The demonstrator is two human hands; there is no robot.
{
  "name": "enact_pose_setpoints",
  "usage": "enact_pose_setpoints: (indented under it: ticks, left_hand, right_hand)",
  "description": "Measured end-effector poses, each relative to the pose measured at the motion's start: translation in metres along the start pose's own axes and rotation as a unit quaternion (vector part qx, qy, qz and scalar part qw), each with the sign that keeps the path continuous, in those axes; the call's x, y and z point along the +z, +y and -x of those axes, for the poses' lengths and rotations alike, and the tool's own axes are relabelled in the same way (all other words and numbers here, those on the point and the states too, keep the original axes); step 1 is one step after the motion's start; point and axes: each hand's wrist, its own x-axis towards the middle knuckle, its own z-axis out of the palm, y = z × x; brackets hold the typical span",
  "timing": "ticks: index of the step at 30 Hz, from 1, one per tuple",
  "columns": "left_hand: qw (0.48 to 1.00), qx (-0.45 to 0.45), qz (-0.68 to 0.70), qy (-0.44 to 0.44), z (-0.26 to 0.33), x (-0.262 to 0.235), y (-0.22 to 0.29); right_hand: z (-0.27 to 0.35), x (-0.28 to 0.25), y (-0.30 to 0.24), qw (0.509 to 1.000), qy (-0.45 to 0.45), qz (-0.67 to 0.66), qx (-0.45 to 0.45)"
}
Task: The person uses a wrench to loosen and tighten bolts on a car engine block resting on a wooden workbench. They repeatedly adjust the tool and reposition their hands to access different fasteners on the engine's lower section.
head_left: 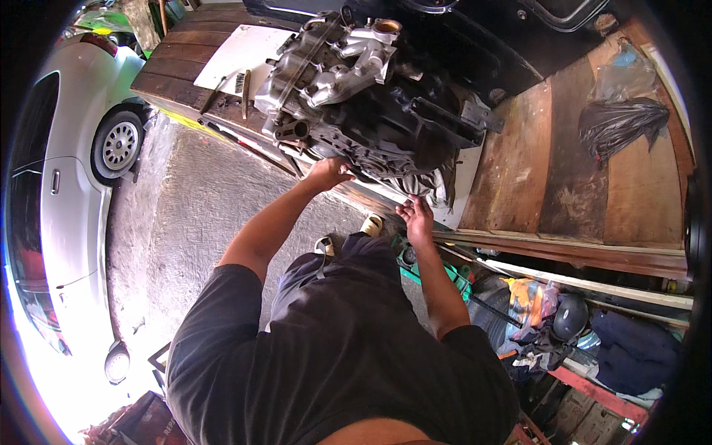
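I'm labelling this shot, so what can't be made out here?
Head view:
- Grey cloth: far side hidden by the engine.
- Left hand: some fingers hidden behind the hand itself.
- White car: cut off by the left rim, partly washed out by glare.
- Black plastic bag: inside hidden by the plastic.

Rough, dull metal on this silver-and-black engine (356,104); matt, crumpled grey cloth (436,185) at the worn brown wooden table's (571,182) near edge; glossy black plastic bag (621,124), right edge!
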Motion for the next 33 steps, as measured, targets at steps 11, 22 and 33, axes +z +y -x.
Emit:
enact_pose_setpoints:
  ticks: [11,22,33]
  left_hand:
    - [0.999,-0.053,0.011,-0.005,-0.021,0.010,0.014]
    - [0.993,-0.096,-0.069,-0.027,-0.025,0.008,0.024]
    - [0.912,0.145,-0.340,0.178,-0.034,0.056,-0.029]
  right_hand:
    - [-0.022,-0.043,0.045,0.987,-0.033,-0.157,0.027]
    - [-0.034,-0.042,0.044,0.988,-0.020,-0.147,0.036]
    - [-0.036,-0.049,0.048,0.984,-0.021,-0.127,0.122]
